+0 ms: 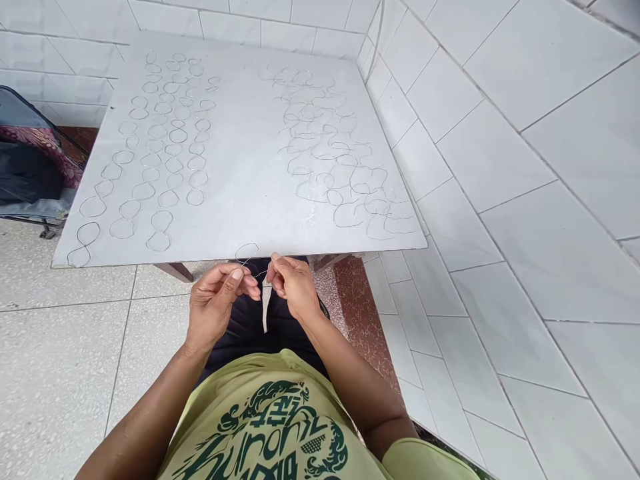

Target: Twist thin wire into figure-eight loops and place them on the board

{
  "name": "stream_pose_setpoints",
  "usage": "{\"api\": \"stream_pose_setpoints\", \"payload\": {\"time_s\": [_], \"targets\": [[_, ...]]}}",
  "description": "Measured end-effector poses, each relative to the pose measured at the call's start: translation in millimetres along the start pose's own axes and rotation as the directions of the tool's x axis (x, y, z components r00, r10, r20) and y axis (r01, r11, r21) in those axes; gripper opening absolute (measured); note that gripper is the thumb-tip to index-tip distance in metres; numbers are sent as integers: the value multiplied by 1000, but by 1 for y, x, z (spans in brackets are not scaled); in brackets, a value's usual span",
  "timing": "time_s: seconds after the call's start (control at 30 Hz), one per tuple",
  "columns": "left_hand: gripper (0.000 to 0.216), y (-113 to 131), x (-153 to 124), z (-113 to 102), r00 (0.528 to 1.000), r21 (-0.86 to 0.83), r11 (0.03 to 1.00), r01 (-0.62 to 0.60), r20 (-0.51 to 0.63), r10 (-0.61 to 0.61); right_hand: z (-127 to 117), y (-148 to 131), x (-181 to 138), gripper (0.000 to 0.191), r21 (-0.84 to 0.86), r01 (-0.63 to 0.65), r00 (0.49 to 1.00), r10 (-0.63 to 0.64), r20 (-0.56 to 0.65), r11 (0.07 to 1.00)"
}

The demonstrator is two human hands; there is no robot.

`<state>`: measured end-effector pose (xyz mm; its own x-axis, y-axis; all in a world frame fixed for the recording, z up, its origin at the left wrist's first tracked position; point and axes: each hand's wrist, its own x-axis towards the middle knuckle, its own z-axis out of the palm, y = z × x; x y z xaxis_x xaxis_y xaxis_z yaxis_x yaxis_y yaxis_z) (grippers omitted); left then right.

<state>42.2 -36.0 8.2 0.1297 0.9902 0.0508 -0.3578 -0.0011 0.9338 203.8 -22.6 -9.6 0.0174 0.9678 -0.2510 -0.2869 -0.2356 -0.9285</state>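
A thin wire [247, 245] bent into a loop is held at the table's near edge. My left hand [220, 293] pinches it between thumb and fingers at the crossing below the loop. Just to the right, my right hand [293, 280] is closed on the wire's other end, thumb against forefinger. On the left half of the white table [240, 167] lie rows of wires twisted into figure-eight shapes [160, 231]. Curved, untwisted wires [345, 160] lie in an overlapping spread on the right half.
White tiled walls [500, 167] border the table at the back and right. A folding chair [35, 160] with dark cloth on it stands at the left. Pale speckled floor [65, 347] shows at the lower left, and wooden table legs [174, 271] show beneath the front edge.
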Motion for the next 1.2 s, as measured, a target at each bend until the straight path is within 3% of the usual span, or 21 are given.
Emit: {"api": "stream_pose_setpoints", "payload": {"time_s": [0.13,0.33,0.53,0.63,0.8,1.0,1.2], "targets": [[11,-1,1,2,1000,-45,998,-31,1,31,5,5,-1,50,233,-96,995,87,46,968],[10,0,5,2,1000,-93,996,10,-23,-12,3,5,-2,49,289,-143,988,119,99,947],[12,-3,10,-3,985,-174,971,163,-28,-171,1,3,-5,47,203,-43,999,41,10,978],[15,-5,10,-5,972,-185,956,227,-20,-234,-2,1,-7,43,153,7,999,-13,40,988],[16,-6,9,-3,966,-198,951,240,-46,-253,-4,3,-9,34,121,32,989,-49,140,992],[14,-7,11,0,965,-197,952,233,-76,-252,-5,7,-10,40,128,74,987,-91,130,989],[12,-11,12,-2,962,-204,949,241,-76,-261,-8,8,-9,33,68,31,982,-43,182,997]]}}
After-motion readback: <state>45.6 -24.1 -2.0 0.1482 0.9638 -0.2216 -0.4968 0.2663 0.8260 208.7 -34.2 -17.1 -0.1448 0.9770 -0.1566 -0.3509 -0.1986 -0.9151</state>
